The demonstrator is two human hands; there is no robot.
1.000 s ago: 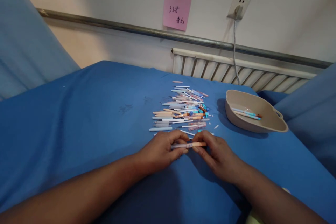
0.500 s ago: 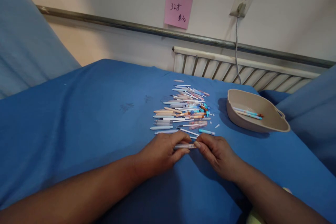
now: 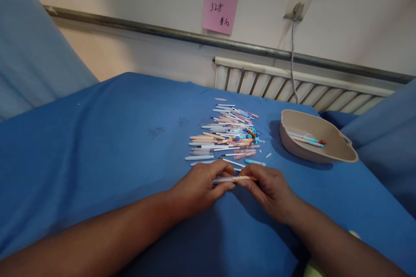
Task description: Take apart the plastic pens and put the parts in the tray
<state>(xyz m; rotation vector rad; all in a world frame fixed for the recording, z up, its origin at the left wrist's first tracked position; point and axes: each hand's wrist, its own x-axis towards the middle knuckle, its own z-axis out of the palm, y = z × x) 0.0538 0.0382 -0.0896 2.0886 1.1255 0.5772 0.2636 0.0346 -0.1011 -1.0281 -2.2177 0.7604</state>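
Both hands grasp one slim pen in front of the body: the left hand [image 3: 199, 187] pinches its greyish end between thumb and curled fingers, the right hand [image 3: 273, 188] its orange end in the same way. The pen [image 3: 229, 179] bridges the gap between the fingertips, its long axis running left to right, nearly level; I cannot tell which end carries the tip. Beneath the hands spreads a blue cloth [image 3: 130, 151], softly creased. Just beyond the right fingers lies a turquoise tube [image 3: 255, 162], and past both hands a band of loose pen parts [image 3: 225, 130], smooth, slender, mostly lying crosswise. Farther off, right of the right hand, sits a beige, smooth-walled tub [image 3: 336, 146] with pens inside. Beyond stands a ribbed radiator [image 3: 251, 85].
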